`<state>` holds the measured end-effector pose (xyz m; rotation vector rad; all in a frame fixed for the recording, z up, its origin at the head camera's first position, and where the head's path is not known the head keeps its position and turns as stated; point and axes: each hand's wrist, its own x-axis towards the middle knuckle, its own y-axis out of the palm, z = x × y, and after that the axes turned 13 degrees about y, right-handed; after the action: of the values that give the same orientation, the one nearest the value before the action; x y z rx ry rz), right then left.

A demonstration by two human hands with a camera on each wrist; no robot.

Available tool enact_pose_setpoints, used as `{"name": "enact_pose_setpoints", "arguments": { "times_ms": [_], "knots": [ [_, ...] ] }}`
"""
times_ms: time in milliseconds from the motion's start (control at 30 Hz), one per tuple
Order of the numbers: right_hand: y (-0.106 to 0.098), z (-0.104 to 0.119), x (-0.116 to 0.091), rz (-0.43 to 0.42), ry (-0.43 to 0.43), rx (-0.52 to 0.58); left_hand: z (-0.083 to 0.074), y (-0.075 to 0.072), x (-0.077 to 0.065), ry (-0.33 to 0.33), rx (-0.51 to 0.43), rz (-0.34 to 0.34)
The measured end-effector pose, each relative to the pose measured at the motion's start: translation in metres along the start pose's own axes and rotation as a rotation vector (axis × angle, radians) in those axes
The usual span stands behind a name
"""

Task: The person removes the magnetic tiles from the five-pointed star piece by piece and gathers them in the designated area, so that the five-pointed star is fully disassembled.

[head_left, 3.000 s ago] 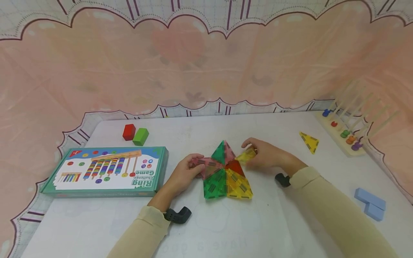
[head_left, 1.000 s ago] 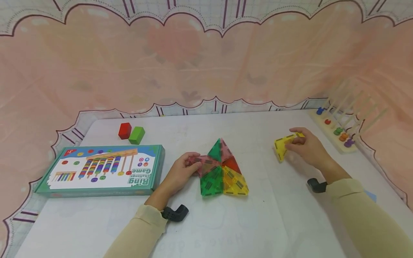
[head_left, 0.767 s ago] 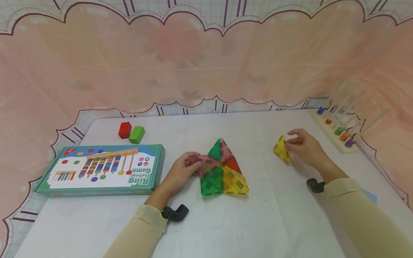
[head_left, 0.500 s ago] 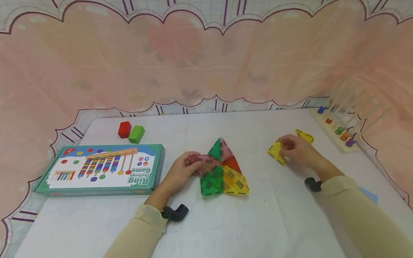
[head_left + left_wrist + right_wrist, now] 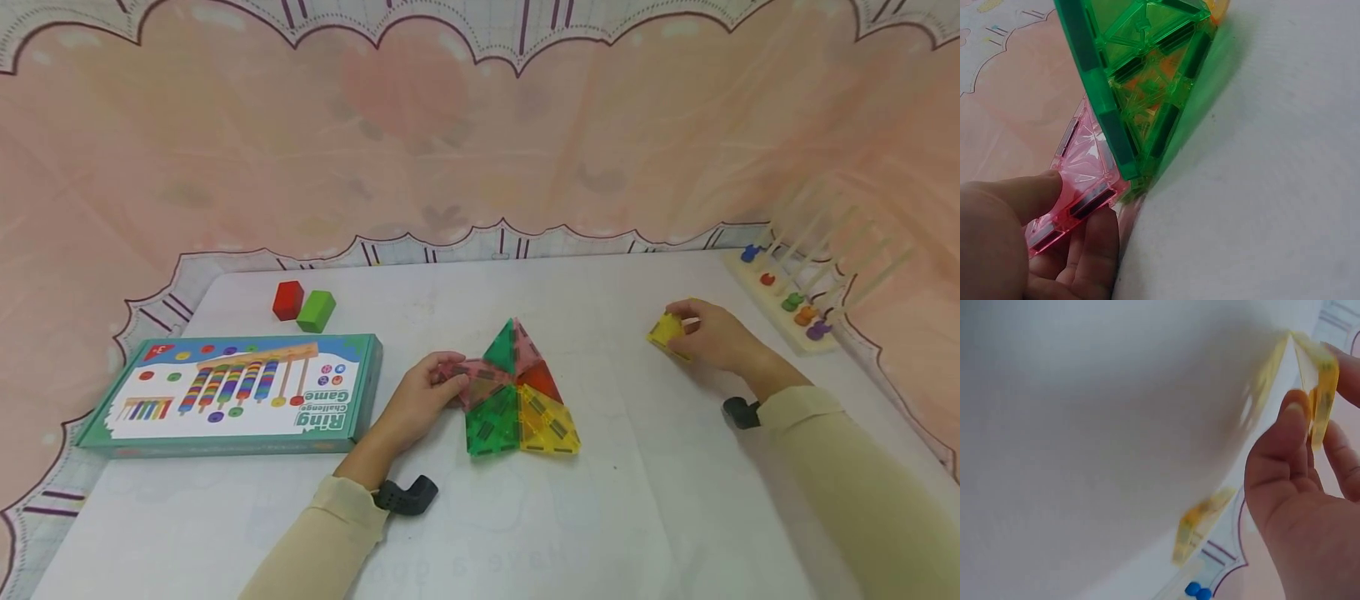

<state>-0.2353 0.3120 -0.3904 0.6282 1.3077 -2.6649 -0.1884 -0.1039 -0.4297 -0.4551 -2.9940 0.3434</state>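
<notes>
My left hand (image 5: 420, 398) pinches a pink triangular magnetic tile (image 5: 1082, 172) between thumb and fingers. That tile is part of a cluster of see-through tiles on the table, with green (image 5: 491, 425), yellow (image 5: 553, 429) and red (image 5: 542, 382) pieces meeting near its middle. Off to the right, my right hand (image 5: 712, 337) pinches a yellow triangular tile (image 5: 664, 330), well apart from the cluster. A second yellow tile (image 5: 1200, 522) lies on the table in the right wrist view; in the head view the right hand mostly hides it.
A ring game box (image 5: 240, 392) lies on the left, with a red block (image 5: 288, 301) and a green block (image 5: 317, 311) behind it. At the back right stands a pegged wooden board (image 5: 783, 304) with small coloured figures. A patterned curtain (image 5: 480, 150) rises behind the white table (image 5: 525, 533).
My right hand has carried the yellow tile rightward from the cluster, turned it, and lately shifted a little further right. My left hand keeps its hold on the pink tile.
</notes>
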Motion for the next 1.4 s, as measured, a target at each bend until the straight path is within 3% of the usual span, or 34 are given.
{"name": "enact_pose_setpoints", "arguments": {
  "times_ms": [267,500,667,767,1000,1267,1400],
  "knots": [
    [-0.012,-0.007,0.012,-0.049,0.061,-0.106,-0.002,-0.001,0.0,-0.027,-0.023,0.007],
    [-0.018,-0.012,0.013,-0.037,0.1,-0.137,-0.028,0.0,-0.007,-0.032,0.032,0.001],
    [-0.016,-0.013,0.016,-0.015,0.104,-0.157,-0.033,0.0,-0.008,-0.037,0.058,0.003],
    [-0.015,-0.013,0.018,-0.031,0.093,-0.164,-0.032,0.0,-0.008,-0.039,0.054,0.005],
    [-0.018,-0.013,0.021,-0.026,0.086,-0.174,0.0,-0.001,0.001,-0.005,0.011,0.006],
    [-0.021,-0.011,0.019,-0.018,0.091,-0.145,-0.003,-0.002,0.0,0.004,-0.005,0.004],
    [-0.024,-0.006,0.006,-0.036,0.07,-0.084,-0.003,-0.002,-0.001,-0.015,0.013,0.004]
  ]
}}
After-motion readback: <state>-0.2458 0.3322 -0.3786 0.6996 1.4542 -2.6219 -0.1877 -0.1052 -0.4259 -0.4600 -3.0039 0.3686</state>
